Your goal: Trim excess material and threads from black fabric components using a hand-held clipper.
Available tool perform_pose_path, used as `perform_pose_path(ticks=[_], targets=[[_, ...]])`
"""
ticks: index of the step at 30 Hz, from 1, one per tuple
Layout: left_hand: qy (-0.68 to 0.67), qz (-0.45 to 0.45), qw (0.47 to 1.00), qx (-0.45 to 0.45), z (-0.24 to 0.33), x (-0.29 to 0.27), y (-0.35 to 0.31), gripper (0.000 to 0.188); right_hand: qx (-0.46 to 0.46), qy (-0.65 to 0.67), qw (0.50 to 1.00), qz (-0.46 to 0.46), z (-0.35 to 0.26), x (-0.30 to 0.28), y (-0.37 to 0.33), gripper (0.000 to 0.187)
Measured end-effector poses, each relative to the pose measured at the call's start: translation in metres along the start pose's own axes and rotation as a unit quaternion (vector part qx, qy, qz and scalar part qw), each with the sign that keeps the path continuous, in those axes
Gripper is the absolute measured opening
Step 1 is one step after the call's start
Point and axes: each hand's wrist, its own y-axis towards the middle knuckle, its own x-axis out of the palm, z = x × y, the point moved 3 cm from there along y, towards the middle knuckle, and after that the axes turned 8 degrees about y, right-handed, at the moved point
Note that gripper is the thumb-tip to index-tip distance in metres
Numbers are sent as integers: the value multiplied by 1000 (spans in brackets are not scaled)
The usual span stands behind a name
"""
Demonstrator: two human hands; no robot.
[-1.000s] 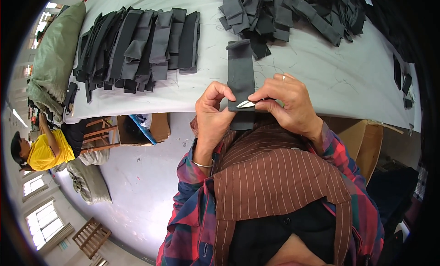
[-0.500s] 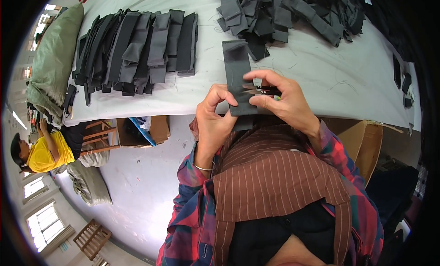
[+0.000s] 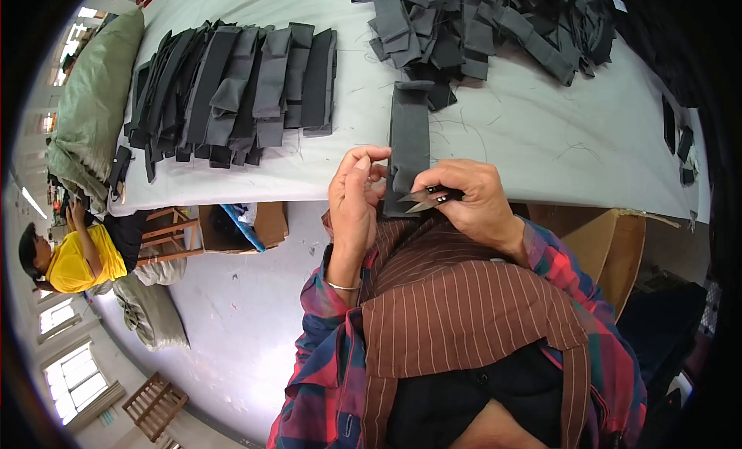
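A dark grey fabric strip (image 3: 410, 132) lies lengthwise at the table's near edge, its lower end hanging toward my lap. My right hand (image 3: 471, 198) grips small black-handled thread snips (image 3: 433, 195), whose pointed metal blades lie over the strip near its lower end. The blades look slightly parted. Beside the strip's left edge is my left hand (image 3: 355, 194), its fingers loosely curled and apart, the index fingertip reaching the strip's edge. No hold on the cloth shows there.
Overlapping rows of similar strips (image 3: 232, 86) lie at the table's left; a loose heap of strips (image 3: 479, 24) is at the back. Thread ends litter the white table cover (image 3: 525, 132). A cardboard box (image 3: 610, 248) stands below right. A person in yellow (image 3: 81, 256) sits far left.
The snips have moved down along the strip with my right hand. My left thumb and fingers have come off the strip's lower corner, and the strip now lies straighter.
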Motion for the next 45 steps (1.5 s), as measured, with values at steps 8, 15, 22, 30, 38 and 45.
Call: perform_pose_path(ticks=[8, 15, 22, 30, 38, 45], targets=[[-15, -1, 998, -62, -8, 7, -2, 47, -55, -106, 993, -22, 8, 5, -4, 17], [0, 5, 999, -48, 0, 6, -1, 56, -9, -136, 989, 58, 1, -23, 2, 19], [2, 0, 1000, -26, 4, 11, -3, 53, -49, -234, 967, 92, -3, -25, 0, 15], [11, 0, 1000, -8, 10, 13, -6, 53, -86, -290, 944, 132, -6, -20, 1, 14], [-1, -6, 1000, -19, 11, 13, -9, 52, -87, -298, 944, 114, -8, -16, 1, 14], [64, -12, 997, 47, 12, 18, -13, 51, -57, -165, 980, 99, -12, -10, 8, 12]])
